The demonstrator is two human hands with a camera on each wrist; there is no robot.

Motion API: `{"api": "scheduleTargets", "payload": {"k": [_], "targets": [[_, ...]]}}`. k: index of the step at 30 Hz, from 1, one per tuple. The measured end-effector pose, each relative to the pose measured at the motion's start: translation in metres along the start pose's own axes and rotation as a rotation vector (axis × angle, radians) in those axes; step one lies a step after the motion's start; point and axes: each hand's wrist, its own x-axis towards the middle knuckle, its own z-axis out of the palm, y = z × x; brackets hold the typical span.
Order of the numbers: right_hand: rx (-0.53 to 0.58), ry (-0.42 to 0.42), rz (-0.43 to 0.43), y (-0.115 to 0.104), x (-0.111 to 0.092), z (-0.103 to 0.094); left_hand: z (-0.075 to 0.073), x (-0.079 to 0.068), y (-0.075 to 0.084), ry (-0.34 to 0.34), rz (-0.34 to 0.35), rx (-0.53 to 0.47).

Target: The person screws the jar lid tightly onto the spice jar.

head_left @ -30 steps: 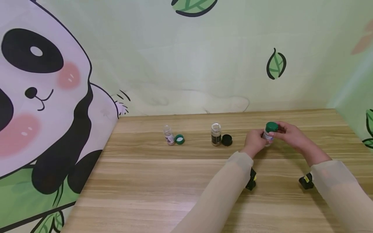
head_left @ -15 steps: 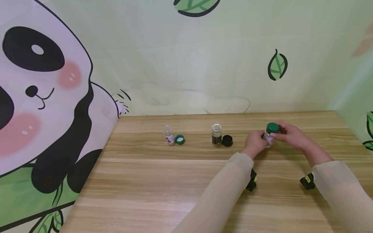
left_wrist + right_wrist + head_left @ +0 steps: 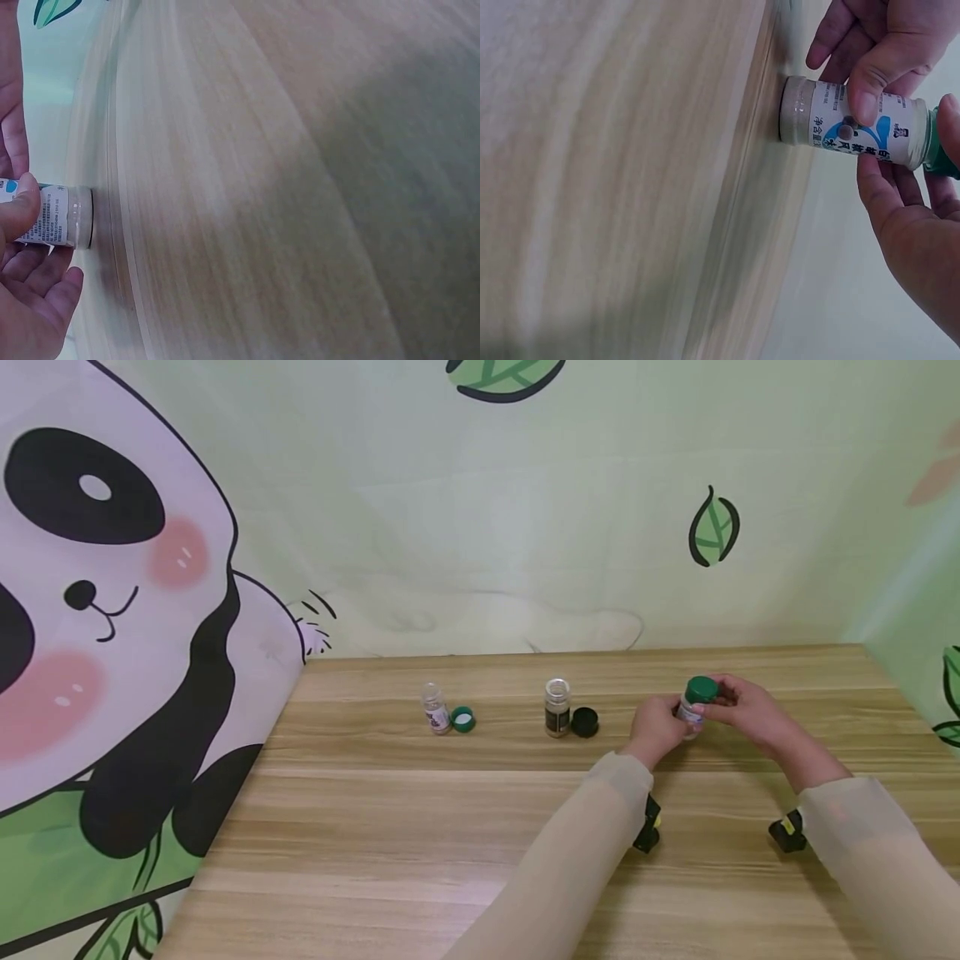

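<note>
Near the back right of the table, my left hand point(image 3: 657, 724) grips the body of a clear jar point(image 3: 689, 717) with a white and blue label. In the right wrist view the left thumb lies across the label point(image 3: 861, 127). My right hand point(image 3: 742, 703) pinches the green cap point(image 3: 701, 689) on top of the jar, with the thumb on the near side and the fingers behind. The jar stands upright, and its base is at or close to the tabletop. Pale contents show through its lower wall in the right wrist view.
Left of the hands stands an uncapped jar point(image 3: 557, 710) with a black label, and a black cap point(image 3: 584, 722) lies beside it. Farther left are a small clear bottle point(image 3: 435, 710) and a green cap point(image 3: 462, 719). A printed backdrop point(image 3: 480, 527) rises behind the wooden table point(image 3: 360, 843).
Both hands stay on the jar and its green cap in nearly the same pose. The view shifts very slightly; the other jars and caps stay put.
</note>
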Motion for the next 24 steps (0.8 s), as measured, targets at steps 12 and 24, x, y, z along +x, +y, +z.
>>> {"api": "scheduleTargets", "payload": {"k": [12, 24], "targets": [[0.013, 0.021, 0.018, 0.0012, 0.0021, 0.0043, -0.0008, -0.0001, 0.0005, 0.003, 0.006, 0.052], [0.016, 0.051, 0.022, 0.0022, 0.0038, 0.0081, 0.0008, 0.0014, -0.0002, 0.008, 0.007, 0.065]]}}
